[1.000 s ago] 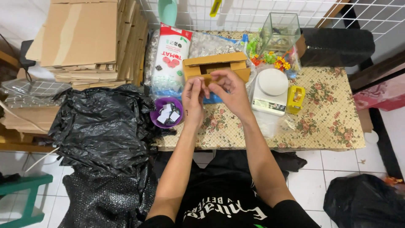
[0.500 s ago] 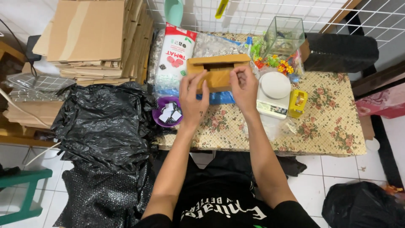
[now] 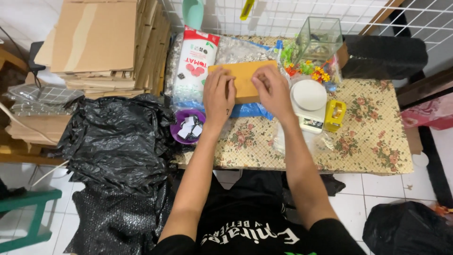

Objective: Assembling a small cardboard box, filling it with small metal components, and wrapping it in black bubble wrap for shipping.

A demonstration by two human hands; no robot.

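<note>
I see both hands flat on a small cardboard box [image 3: 243, 80] at the surface's [image 3: 368, 137] far edge, near the middle. Left hand [image 3: 218, 97] presses its left part, right hand [image 3: 271, 89] its right part; fingers spread, not gripping, hands just apart. Purple bowl [image 3: 187, 126] of paper bits sits near the left wrist. White scale [image 3: 309, 101] is just beside the right hand, yellow tape dispenser [image 3: 334, 114] past it.

White-and-red pouch [image 3: 194, 59] stands left of the brown cardboard box [image 3: 243, 79].

Brown cardboard box [image 3: 243, 80], floral tablecloth [image 3: 368, 137]
</note>
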